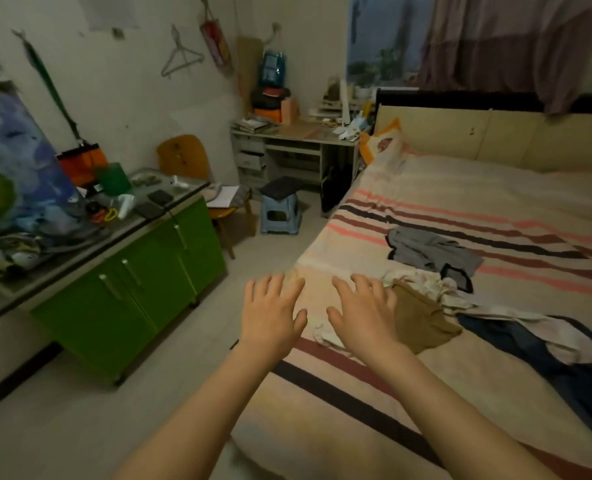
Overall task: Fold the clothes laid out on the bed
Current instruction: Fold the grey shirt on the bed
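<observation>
My left hand and right hand hover spread and empty over the bed edge; the clothes lie just right, nearest my right hand.

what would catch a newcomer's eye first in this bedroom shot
Most likely the two bare hands, left hand and right hand, stretched out open with spread fingers over the near edge of the striped bed. Just right of them lies a jumble of unfolded clothes: a tan garment, a grey garment farther back and a dark blue garment toward the right. On the left, the bright green cabinet stands out under a cluttered top.
</observation>
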`<state>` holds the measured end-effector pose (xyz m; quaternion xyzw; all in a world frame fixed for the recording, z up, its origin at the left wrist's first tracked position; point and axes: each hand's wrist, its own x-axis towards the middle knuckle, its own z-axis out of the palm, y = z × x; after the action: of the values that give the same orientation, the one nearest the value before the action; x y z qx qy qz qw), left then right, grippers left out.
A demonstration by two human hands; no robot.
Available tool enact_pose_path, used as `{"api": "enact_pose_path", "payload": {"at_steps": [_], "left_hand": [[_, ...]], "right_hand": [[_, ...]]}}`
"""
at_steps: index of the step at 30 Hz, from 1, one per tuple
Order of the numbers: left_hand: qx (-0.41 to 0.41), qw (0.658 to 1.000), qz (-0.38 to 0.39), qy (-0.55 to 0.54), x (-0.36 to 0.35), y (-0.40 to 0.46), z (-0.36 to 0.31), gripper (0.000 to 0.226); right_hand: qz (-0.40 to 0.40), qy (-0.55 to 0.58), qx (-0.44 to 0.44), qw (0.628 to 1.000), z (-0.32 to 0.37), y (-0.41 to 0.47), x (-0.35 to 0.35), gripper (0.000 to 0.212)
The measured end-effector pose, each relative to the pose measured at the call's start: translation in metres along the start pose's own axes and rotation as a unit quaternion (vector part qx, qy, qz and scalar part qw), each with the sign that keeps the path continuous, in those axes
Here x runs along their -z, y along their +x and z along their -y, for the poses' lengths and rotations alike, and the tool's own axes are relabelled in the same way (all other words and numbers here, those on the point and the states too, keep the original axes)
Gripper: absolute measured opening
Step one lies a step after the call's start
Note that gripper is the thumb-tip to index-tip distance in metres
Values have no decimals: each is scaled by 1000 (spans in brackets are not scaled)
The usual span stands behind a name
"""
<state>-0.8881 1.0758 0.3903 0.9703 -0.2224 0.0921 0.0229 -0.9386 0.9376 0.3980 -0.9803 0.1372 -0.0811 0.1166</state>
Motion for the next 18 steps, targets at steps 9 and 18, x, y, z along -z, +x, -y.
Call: {"api": "enact_pose_path", "payload": {"at_steps": [9,18], "left_hand": [[-21,999,19,23,-32,128,164,55],[-67,997,31,15,-55,254,294,55]], "right_hand": [[-14,44,-25,999,114,134,-84,51],[12,25,-47,999,213,270,-118,53]]}}
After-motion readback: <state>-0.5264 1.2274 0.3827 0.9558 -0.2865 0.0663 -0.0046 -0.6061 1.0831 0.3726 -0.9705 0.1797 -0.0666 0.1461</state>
